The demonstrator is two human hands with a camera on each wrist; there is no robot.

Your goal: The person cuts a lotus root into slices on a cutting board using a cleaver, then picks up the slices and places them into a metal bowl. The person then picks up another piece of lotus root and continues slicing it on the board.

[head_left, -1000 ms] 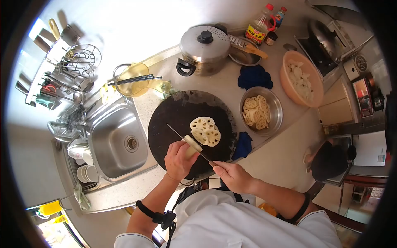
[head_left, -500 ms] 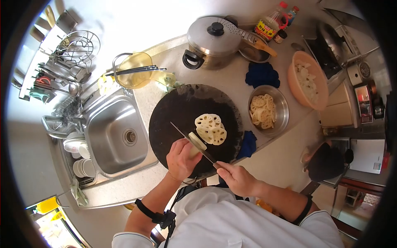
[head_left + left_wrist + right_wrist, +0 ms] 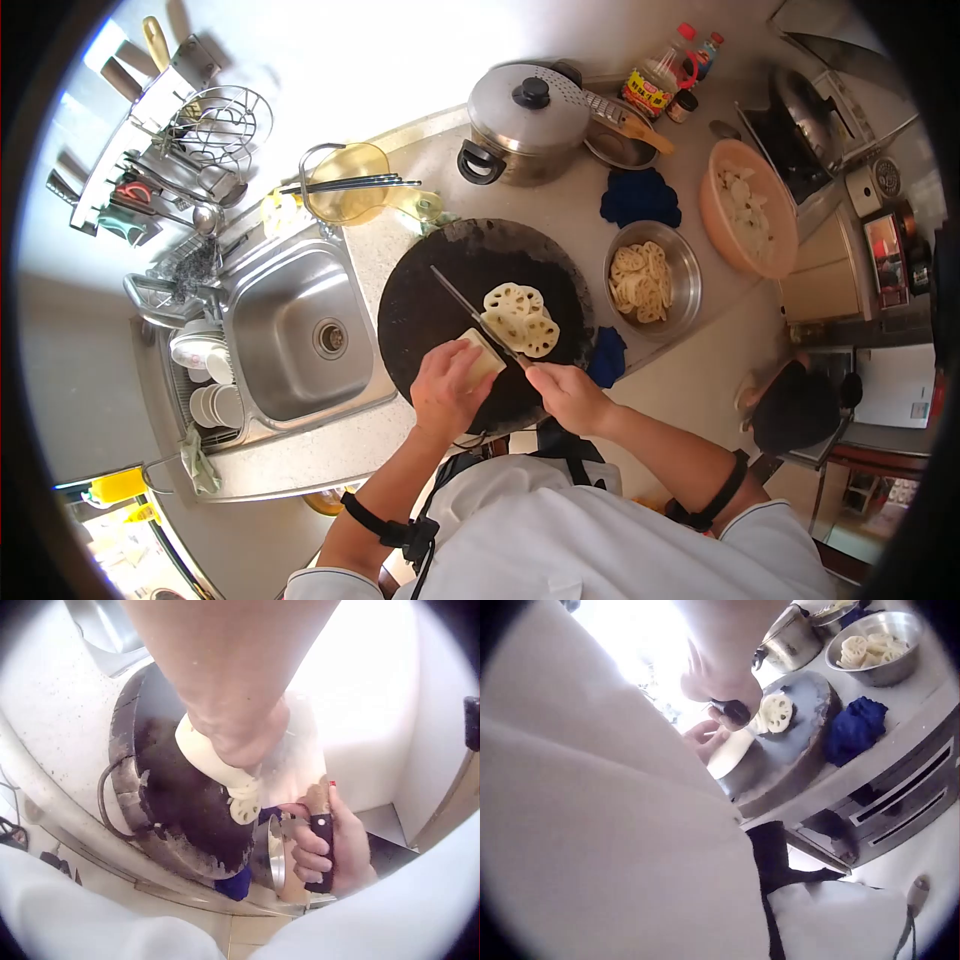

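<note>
Here's the lotus root (image 3: 484,362) on the round chopping board (image 3: 415,325), near-left of the loose slices (image 3: 522,316), pinned, it seems, to stop it rolling. The cleaver (image 3: 462,300) stands on edge between them, apparently keeping cut from uncut. Slices in the steel bowl (image 3: 692,285) sit right, probably for easy reach. And the grip: left hand (image 3: 446,390) curled snugly over the root, right hand (image 3: 575,398) wrapped tight round the cleaver's handle.

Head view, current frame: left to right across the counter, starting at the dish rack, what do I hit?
White bowls → sink → left hand → lotus root slices → steel bowl → peach-coloured basin. Right hand left out: it overlaps the slices' span.
</note>
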